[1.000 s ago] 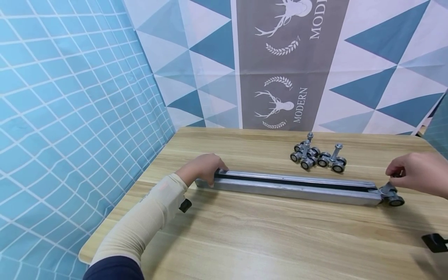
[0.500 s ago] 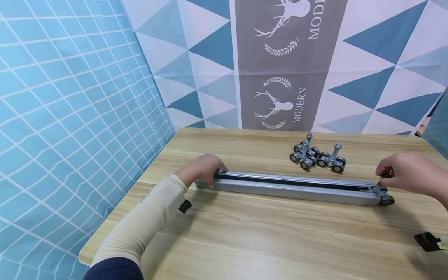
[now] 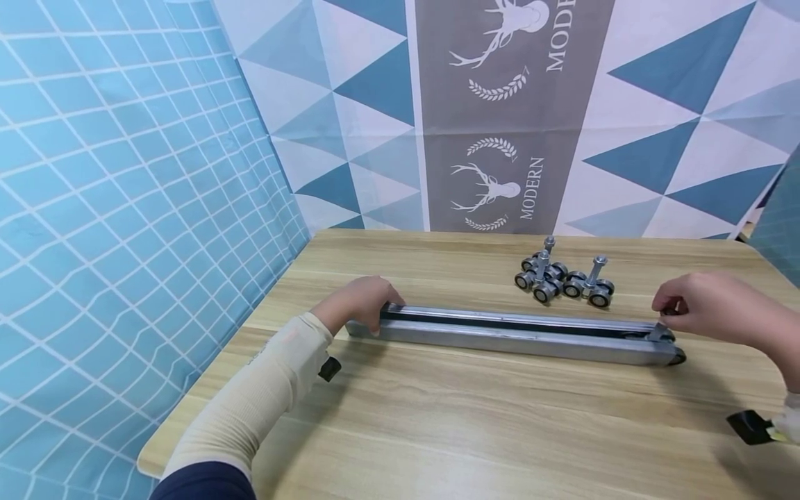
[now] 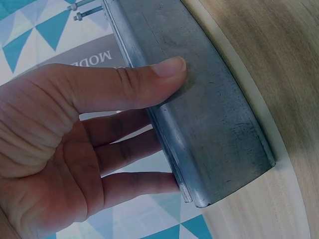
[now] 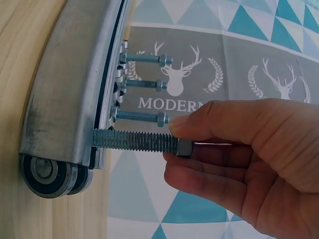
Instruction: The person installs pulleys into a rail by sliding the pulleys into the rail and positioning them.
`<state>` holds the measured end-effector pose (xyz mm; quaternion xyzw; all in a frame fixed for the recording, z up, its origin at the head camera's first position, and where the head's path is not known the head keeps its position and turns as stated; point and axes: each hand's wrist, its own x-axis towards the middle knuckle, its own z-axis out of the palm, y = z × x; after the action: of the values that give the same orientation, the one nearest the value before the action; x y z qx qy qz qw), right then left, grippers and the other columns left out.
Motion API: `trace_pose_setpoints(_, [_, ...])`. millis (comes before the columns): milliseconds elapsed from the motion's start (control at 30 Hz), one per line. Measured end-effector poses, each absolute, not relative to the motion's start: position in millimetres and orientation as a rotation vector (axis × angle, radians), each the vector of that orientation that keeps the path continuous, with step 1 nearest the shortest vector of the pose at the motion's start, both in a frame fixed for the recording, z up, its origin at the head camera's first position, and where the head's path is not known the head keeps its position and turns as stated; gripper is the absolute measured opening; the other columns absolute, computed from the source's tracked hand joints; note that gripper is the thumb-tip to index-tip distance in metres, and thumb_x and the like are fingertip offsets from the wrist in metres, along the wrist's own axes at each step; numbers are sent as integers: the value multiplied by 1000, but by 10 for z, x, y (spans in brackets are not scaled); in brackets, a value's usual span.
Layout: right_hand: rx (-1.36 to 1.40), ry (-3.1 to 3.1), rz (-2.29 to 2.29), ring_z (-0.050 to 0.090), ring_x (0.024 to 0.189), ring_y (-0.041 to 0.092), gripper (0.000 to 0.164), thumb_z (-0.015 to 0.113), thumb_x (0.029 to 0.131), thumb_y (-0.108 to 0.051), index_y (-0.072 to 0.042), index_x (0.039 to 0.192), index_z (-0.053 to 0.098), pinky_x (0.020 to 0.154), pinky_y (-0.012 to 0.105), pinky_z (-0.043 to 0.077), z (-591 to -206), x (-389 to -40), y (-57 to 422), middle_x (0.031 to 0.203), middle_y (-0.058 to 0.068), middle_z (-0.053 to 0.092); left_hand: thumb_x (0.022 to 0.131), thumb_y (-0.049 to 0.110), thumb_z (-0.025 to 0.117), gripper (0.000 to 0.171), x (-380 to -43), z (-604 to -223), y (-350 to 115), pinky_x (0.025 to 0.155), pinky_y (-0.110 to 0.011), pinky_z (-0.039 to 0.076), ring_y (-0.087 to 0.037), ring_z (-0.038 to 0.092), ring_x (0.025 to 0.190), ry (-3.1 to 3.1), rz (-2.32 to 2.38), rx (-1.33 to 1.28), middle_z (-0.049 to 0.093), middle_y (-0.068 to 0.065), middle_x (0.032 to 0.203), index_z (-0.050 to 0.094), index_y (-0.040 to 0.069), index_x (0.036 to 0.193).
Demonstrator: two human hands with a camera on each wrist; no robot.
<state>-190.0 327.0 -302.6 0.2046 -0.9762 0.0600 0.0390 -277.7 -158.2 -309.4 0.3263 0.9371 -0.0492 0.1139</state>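
A long metal track (image 3: 512,340) with a slot along its top lies on the table. My left hand (image 3: 365,302) grips its left end; in the left wrist view the thumb (image 4: 169,69) presses the near wall while the other fingers reach round the far side. At the right end, my right hand (image 3: 712,309) pinches the bolt (image 5: 134,140) of a roller trolley by its nut between thumb and fingers. One pair of the trolley's wheels (image 5: 47,174) sticks out of the track's end, and the rest sits inside the channel.
Three more roller trolleys (image 3: 590,283) stand with bolts upward behind the track, on the wooden table (image 3: 469,430). A patterned cloth (image 3: 362,118) hangs behind the table and a blue checked one (image 3: 125,208) at the left.
My right hand has moved left, sliding the trolley from outside the track's right end most of the way into the channel. The left hand keeps its grip and the track stays put.
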Motion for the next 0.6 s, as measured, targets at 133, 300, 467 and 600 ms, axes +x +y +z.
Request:
trace_pose_setpoints(133, [658, -2980, 196, 53, 61, 7, 8, 78, 77, -1, -7, 80, 72, 54, 27, 48, -3029, -1907, 3241, 72, -7, 62, 62, 3, 90, 70, -2776, -3103, -1588, 95, -37, 47, -23, 61, 111, 2750, -138, 963, 66, -3, 124, 66, 13, 127])
trace_pose_setpoints(300, [695, -2967, 228, 54, 62, 5, 9, 79, 76, -4, -8, 82, 73, 54, 26, 48, -3029, -1918, 3197, 74, -8, 63, 62, 2, 90, 70, -2780, -3121, -1592, 95, -37, 47, -22, 61, 111, 2753, -128, 954, 65, -2, 124, 66, 13, 127])
trace_pose_setpoints(467, [726, -2949, 290, 53, 64, 3, 13, 79, 75, -4, -9, 85, 73, 55, 26, 48, -3028, -1923, 3139, 80, -7, 64, 62, 3, 90, 70, -2774, -3119, -1585, 95, -37, 47, -22, 61, 111, 2755, -130, 942, 65, -2, 124, 66, 15, 127])
trace_pose_setpoints(600, [763, -2907, 304, 52, 64, 0, 15, 80, 74, -3, -11, 85, 73, 56, 26, 48, -3030, -1932, 3090, 80, -7, 64, 62, 3, 90, 70, -2780, -3123, -1590, 95, -37, 47, -21, 61, 111, 2755, -133, 943, 65, -2, 124, 66, 15, 127])
